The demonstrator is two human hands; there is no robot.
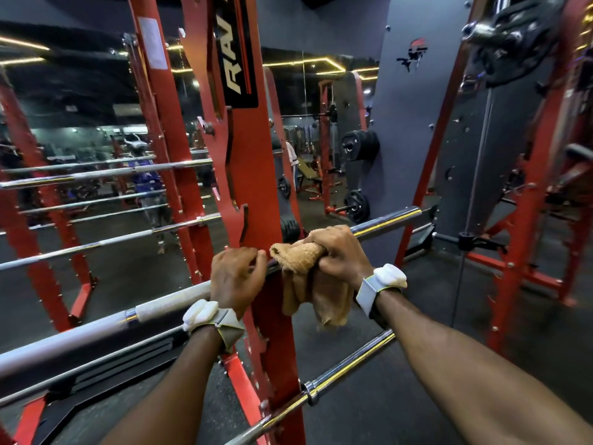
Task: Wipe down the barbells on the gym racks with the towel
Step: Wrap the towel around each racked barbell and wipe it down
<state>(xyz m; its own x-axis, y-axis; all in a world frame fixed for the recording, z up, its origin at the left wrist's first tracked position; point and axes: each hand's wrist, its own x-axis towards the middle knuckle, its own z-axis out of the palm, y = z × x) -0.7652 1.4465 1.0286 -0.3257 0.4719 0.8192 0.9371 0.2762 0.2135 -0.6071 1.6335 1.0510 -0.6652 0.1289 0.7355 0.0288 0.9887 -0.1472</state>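
A steel barbell [388, 222] lies across a red rack upright [244, 175], running from lower left to upper right. My left hand [236, 277] grips the bar just left of the upright, fingers curled over it. My right hand [341, 252] grips a tan towel [308, 284] wrapped round the bar's sleeve just right of the upright. The towel's loose end hangs below the bar. A second barbell [349, 362] rests lower on the same rack, under my forearms.
Several more barbells [106, 244] lie on the rack's left side, stacked upward and away. A second red rack [526, 239] with a black weight plate [519, 36] stands at right. A grey panel [401, 123] with plates and a mirror are behind. Dark floor lies below.
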